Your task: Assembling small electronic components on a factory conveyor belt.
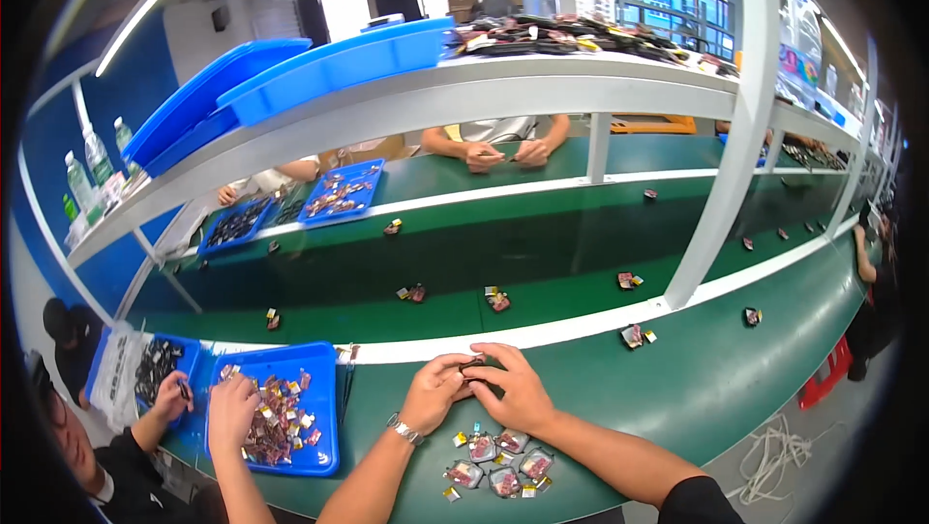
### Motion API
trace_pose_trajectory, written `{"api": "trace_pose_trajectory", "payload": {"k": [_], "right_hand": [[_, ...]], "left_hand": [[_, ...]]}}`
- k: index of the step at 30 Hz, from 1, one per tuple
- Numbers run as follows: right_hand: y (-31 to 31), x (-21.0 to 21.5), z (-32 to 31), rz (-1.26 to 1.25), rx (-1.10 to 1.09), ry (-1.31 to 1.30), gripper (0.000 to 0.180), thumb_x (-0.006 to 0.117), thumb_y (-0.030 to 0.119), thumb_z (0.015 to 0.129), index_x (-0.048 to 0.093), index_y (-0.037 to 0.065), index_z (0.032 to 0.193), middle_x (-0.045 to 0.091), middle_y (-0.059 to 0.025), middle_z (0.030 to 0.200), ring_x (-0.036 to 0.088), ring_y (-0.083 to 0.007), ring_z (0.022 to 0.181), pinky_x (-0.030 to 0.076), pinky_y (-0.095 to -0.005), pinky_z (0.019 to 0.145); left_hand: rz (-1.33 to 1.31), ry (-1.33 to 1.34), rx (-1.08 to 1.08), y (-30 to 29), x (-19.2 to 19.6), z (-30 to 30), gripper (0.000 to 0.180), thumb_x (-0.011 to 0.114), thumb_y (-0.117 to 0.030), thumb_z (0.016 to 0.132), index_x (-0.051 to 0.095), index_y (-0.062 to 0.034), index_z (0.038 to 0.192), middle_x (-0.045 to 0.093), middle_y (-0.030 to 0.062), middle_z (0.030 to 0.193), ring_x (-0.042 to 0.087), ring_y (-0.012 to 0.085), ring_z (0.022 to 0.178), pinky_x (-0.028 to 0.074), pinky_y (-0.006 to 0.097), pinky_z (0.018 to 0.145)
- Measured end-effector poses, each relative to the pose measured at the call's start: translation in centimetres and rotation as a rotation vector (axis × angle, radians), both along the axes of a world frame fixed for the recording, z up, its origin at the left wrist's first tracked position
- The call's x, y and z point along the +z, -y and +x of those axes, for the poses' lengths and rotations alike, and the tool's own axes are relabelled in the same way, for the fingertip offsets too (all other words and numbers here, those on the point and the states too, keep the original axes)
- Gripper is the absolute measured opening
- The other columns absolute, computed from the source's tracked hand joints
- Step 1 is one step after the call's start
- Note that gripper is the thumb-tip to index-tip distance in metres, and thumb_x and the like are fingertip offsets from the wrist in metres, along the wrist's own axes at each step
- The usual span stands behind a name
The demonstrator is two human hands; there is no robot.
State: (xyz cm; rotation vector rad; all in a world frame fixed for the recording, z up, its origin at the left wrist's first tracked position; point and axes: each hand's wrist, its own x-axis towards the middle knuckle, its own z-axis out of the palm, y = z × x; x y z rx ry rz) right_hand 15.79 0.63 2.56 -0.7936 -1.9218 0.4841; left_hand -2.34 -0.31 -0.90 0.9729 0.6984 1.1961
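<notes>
My left hand [433,396], with a metal-banded watch on the wrist, and my right hand [519,392] meet over the green bench [590,408]. Both are closed, fingertips pinching a small dark part [471,365] between them; most of it is hidden by the fingers. Just below my hands, near the bench's front edge, lies a group of several small grey-cased pieces [504,480] with reddish boards and little yellow-and-white tabs. A similar piece [633,336] rests on the bench to the right, with another [752,316] farther along.
At left, a co-worker's hand [232,408] reaches into a blue tray [327,427] of small boards. Another tray [194,359] of black parts stands beyond. Similar pieces [496,299] lie along the green belt [445,268]. A white post [726,185] and overhead shelf [542,69] stand ahead.
</notes>
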Motion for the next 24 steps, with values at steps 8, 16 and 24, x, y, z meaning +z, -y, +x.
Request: {"api": "trace_pose_trajectory", "payload": {"k": [8, 16, 24], "right_hand": [[0.6, 0.1, 0.1, 0.137, -0.045, -0.01, 0.021, 0.07, -0.001, 0.073, 0.067, 0.006, 0.093, 0.058, -0.009, 0.103, 0.061, -0.0257, 0.094, 0.056, -0.0326, 0.074], [0.1, 0.6, -1.2, 0.228, -0.085, 0.118, 0.021, 0.073, 0.006, 0.072, 0.066, 0.006, 0.092, 0.06, -0.0087, 0.099, 0.062, -0.0249, 0.09, 0.055, -0.0334, 0.073], [0.9, 0.3, -0.7, 0.173, -0.147, 0.083, 0.017, 0.071, -0.001, 0.07, 0.067, 0.003, 0.085, 0.059, -0.013, 0.092, 0.06, -0.0299, 0.084, 0.051, -0.0391, 0.071]], "left_hand": [[-0.042, 0.003, -0.01, 1.0, 0.8, 0.5, 0.03, 0.051, -0.007, 0.097, 0.045, -0.0014, 0.126, 0.063, 0.0135, 0.114, 0.062, 0.023, 0.107, 0.052, 0.04, 0.094], [-0.035, -0.028, 0.022, 0.7, 0.7, -0.6, 0.032, 0.049, -0.01, 0.098, 0.045, -0.0006, 0.128, 0.061, 0.0121, 0.113, 0.061, 0.0203, 0.107, 0.051, 0.037, 0.095], [0.005, 0.013, -0.067, 0.6, -0.1, 1.4, 0.03, 0.045, -0.01, 0.099, 0.046, -0.0051, 0.129, 0.058, 0.0088, 0.117, 0.058, 0.015, 0.109, 0.053, 0.033, 0.093]]}}
